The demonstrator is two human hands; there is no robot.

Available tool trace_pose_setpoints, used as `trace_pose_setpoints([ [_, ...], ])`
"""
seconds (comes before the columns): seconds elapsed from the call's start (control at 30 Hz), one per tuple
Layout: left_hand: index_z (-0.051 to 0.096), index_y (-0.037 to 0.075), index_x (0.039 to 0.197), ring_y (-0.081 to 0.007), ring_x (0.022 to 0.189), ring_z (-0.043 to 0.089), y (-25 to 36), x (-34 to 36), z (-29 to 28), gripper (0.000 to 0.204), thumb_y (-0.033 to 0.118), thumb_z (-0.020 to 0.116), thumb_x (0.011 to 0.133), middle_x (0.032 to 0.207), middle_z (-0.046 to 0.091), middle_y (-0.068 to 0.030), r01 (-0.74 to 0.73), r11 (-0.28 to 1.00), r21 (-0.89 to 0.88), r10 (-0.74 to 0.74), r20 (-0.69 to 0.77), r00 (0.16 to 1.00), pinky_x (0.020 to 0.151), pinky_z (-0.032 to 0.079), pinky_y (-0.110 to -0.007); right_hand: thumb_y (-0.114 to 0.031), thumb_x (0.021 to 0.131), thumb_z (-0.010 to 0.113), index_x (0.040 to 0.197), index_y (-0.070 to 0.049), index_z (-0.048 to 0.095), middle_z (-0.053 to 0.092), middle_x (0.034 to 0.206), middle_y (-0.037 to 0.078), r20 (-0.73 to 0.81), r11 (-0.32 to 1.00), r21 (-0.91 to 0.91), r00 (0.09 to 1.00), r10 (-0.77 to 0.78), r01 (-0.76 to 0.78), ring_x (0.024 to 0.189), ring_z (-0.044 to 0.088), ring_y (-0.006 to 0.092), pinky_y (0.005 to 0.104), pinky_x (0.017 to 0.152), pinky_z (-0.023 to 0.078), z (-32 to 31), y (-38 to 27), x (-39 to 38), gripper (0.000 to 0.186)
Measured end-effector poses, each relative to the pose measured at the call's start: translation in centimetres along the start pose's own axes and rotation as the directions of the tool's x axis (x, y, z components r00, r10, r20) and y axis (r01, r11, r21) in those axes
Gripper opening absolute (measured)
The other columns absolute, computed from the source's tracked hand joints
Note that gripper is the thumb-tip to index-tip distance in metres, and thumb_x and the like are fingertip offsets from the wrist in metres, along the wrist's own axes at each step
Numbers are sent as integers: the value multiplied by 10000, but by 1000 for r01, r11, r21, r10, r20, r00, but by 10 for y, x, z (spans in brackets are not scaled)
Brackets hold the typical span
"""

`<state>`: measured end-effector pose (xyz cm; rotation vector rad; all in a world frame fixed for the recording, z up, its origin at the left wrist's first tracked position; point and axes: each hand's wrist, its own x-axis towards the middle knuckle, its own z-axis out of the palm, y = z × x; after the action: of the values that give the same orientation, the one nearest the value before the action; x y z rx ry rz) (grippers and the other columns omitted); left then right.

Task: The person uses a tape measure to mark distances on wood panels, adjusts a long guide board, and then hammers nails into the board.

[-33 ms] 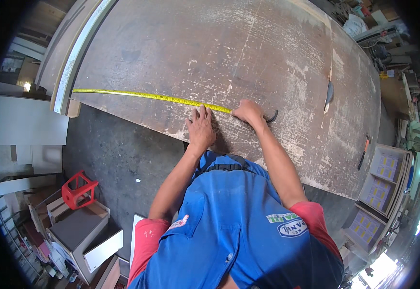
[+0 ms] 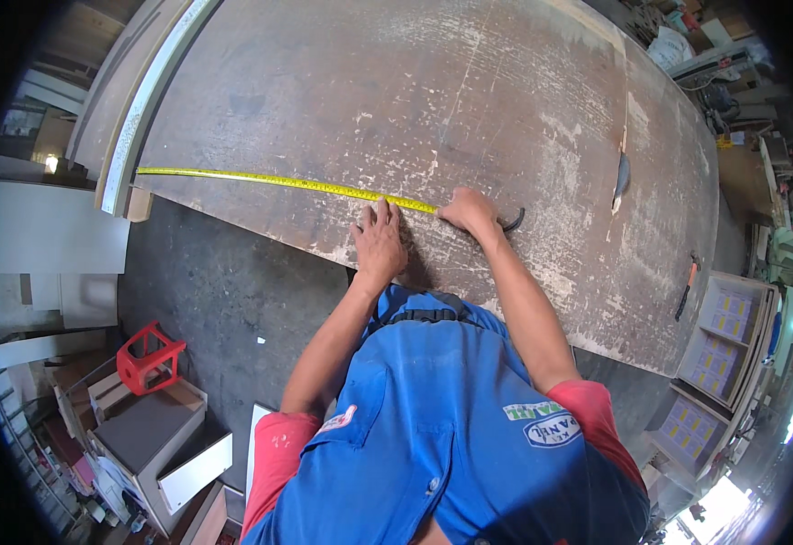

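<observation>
A yellow tape measure [image 2: 278, 180] stretches over a large worn brown board [image 2: 542, 82] from a pale edge strip [image 2: 142, 113] at the left. My left hand [image 2: 378, 241] rests with fingers apart, their tips at the tape's near edge. My right hand [image 2: 467, 213] is closed at the tape's right end; the case is mostly hidden under it, and a black curved piece pokes out beside it.
An orange-handled tool [image 2: 687, 286] and a dark slim object [image 2: 622, 182] lie on the board's right part. A red stool [image 2: 147, 359], cabinet pieces [image 2: 142, 436] and white panels [image 2: 51, 227] stand at the left. Boxes with purple labels [image 2: 722, 363] sit at the right.
</observation>
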<state>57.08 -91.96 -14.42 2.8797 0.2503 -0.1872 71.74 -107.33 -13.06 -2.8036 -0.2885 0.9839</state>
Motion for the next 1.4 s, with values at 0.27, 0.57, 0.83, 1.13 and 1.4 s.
trace_pose_setpoints([
  [0.27,429,22,1418,-418,1336,368,3,-1,-8,696,136,614,757,1486,380,-176,-1,1000,-3,1,6,1000,996,359,-647,-460,726,742,1146,-45,681,666,1180,208,-9,1000,5,1000,7,-7,1101,638,371,465,921,513,0,0,-1,593],
  [0.57,397,55,1443,-424,1355,360,-2,1,7,798,201,697,718,1501,367,-168,-1,998,60,1,-11,1000,1001,386,-643,-433,732,731,1133,-29,685,658,1187,223,3,1000,12,1000,-4,4,1105,637,372,465,930,512,-1,0,0,571],
  [0.83,391,57,1450,-416,1346,367,-3,1,8,813,215,696,713,1491,373,-160,2,998,61,-1,-8,1000,997,388,-639,-433,729,730,1106,-20,693,670,1154,227,-1,1000,22,1000,-1,1,1076,648,381,468,912,521,-1,-1,-2,560],
  [1.13,411,51,1437,-412,1335,381,0,1,2,730,108,612,737,1486,382,-166,-4,999,43,5,-18,1000,980,395,-627,-428,730,734,1124,-23,685,664,1166,228,-7,1000,20,1000,-12,12,1091,640,380,472,914,516,-1,0,-1,567],
  [1.4,423,39,1436,-410,1366,336,8,1,-7,698,136,598,768,1500,368,-164,32,998,46,-34,40,999,1026,349,-644,-435,725,740,1100,-26,693,669,1151,225,-5,999,30,1000,-17,17,1084,640,378,466,908,515,-3,1,-3,557],
])
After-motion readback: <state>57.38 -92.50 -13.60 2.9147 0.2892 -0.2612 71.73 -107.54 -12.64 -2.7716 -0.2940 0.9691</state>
